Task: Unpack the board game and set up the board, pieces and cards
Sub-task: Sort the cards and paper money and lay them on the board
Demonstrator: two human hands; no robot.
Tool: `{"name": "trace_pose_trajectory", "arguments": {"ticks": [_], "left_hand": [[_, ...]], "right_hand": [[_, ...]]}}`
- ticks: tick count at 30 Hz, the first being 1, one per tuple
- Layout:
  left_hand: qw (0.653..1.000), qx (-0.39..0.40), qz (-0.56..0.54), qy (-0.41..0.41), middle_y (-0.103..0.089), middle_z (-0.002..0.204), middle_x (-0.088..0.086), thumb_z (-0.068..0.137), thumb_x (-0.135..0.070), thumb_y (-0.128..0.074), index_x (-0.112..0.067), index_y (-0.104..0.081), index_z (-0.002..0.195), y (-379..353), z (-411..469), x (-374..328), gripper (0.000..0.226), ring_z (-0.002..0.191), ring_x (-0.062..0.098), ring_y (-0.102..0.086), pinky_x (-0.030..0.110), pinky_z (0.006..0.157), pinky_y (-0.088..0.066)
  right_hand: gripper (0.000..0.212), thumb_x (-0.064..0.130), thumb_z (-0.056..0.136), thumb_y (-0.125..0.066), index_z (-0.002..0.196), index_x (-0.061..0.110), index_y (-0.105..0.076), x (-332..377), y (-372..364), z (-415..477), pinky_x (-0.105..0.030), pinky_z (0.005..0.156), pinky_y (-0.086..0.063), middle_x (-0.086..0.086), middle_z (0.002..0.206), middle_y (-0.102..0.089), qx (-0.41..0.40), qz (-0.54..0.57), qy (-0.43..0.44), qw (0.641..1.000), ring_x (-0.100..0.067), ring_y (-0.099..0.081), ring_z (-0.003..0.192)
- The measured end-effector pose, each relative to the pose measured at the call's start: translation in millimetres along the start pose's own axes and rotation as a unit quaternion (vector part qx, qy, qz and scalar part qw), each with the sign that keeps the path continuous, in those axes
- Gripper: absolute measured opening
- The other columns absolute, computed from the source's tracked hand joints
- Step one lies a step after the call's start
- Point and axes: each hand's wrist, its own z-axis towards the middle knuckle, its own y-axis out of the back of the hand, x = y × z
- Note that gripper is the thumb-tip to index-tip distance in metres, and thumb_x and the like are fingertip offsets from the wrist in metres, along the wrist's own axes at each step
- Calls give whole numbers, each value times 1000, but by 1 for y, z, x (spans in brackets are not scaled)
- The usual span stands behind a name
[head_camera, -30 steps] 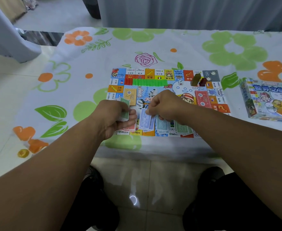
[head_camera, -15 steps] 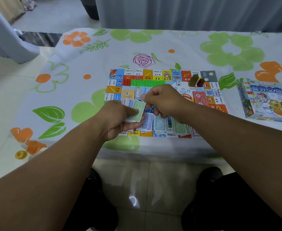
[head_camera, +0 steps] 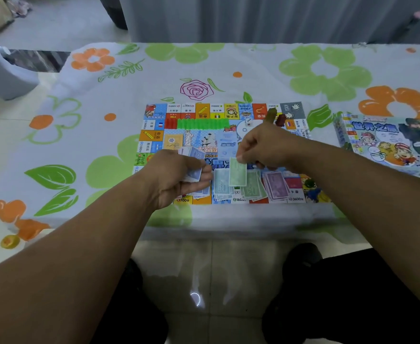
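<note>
So the table with the flowery cloth [head_camera: 253, 70] fills most of the frame. The game board [head_camera: 194, 140] lies flat in the middle near the front edge, and the game box [head_camera: 387, 142] sits at the right edge. None of those have shifted since half a second ago.

The hands are where the change is. The left hand [head_camera: 176, 177], lower centre-left, has its fingers curled round a stack of play-money notes [head_camera: 194, 173], same as before, only the top note is blue now instead of green. The right hand [head_camera: 266, 147] has pulled away to the right. It pinches that single green note [head_camera: 238, 172] by its top edge, hanging over the sorted piles on the board's near edge.

There's a teal pile [head_camera: 220, 186], then a green pile [head_camera: 252, 188] just right of it, then a purple pile [head_camera: 276, 182], which shows more now that the wrist has moved off.

Upper part of the board, same as before: row of green houses [head_camera: 202, 124], red ones [head_camera: 171, 124] touching its left end, a white die [head_camera: 248, 122], and two tokens [head_camera: 279, 119] beside it.
</note>
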Motion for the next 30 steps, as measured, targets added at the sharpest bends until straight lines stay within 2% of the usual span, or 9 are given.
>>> {"name": "trace_pose_trajectory", "arguments": {"ticks": [5, 9, 13, 16, 19, 21, 24, 26, 30], "left_hand": [[1000, 9, -18, 8, -75, 98, 22, 95, 0, -54, 7, -61, 117, -10, 1, 0, 24, 79, 28, -76, 34, 59, -61], [1000, 18, -18, 12, -76, 96, 20, 94, -1, -49, 3, -57, 124, -15, 2, 1, 31, 83, 28, -76, 39, 68, -64], [999, 25, -15, 16, -75, 99, 21, 92, -2, -44, 3, -57, 125, -16, 3, 2, 36, 87, 30, -76, 41, 71, -64], [999, 31, -10, 18, -74, 106, 23, 93, 0, -41, 4, -59, 122, -15, 3, 2, 35, 94, 32, -75, 42, 78, -62], [999, 50, 2, 12, -73, 108, 24, 94, 7, -41, 6, -61, 120, -16, 2, 3, 33, 98, 32, -74, 43, 81, -62], [998, 64, 17, 4, -74, 105, 21, 96, 9, -44, 2, -62, 118, -17, 2, 4, 30, 98, 29, -74, 44, 82, -61], [997, 76, 24, -6, -75, 103, 19, 96, 8, -50, 0, -63, 118, -19, 2, 4, 27, 96, 28, -75, 44, 80, -62], [997, 78, 8, -10, -75, 104, 20, 95, 9, -53, 1, -63, 118, -19, 2, 4, 26, 94, 28, -75, 41, 74, -63], [998, 62, -17, -11, -73, 109, 21, 93, 8, -58, 5, -61, 120, -17, 2, 2, 27, 90, 31, -75, 37, 68, -63]], "right_hand": [[2, 5, 87, -75, 87, 3, -74, -14, -2, -1, -22, 45, -37, -8, 66, -63, 16, -19, -27, 999, -17, -51, 53], [2, 5, 87, -74, 88, 6, -75, -14, -4, 0, -21, 45, -43, -9, 75, -68, 10, -48, -34, 998, -16, -57, 57], [2, 5, 86, -75, 86, 7, -76, -17, -3, 2, -34, 64, -55, -13, 88, -73, -4, -57, -31, 998, -26, -68, 79], [5, 1, 84, -75, 88, 5, -75, -17, -3, 4, -29, 66, -55, -11, 93, -73, -19, -63, -26, 997, -24, -68, 87], [5, 0, 88, -70, 92, -2, -73, -12, -4, 1, -25, 60, -48, -9, 86, -71, -32, -36, 0, 999, -11, -63, 71], [14, 10, 93, -69, 93, -3, -71, -6, -5, -4, -23, 52, -43, -6, 76, -67, -36, 6, 25, 999, -12, -56, 58], [28, 27, 96, -66, 97, -1, -67, 1, -10, -8, -24, 46, -41, -13, 86, -73, -6, 73, 38, 997, -14, -55, 53], [24, 25, 94, -69, 98, 1, -67, 3, -14, -7, -25, 46, -41, -13, 86, -73, 1, 87, 50, 995, -13, -59, 53], [11, 11, 91, -73, 97, 3, -68, 9, -18, -5, -25, 44, -41, -7, 69, -65, -21, 102, 52, 993, -12, -59, 49]]}}
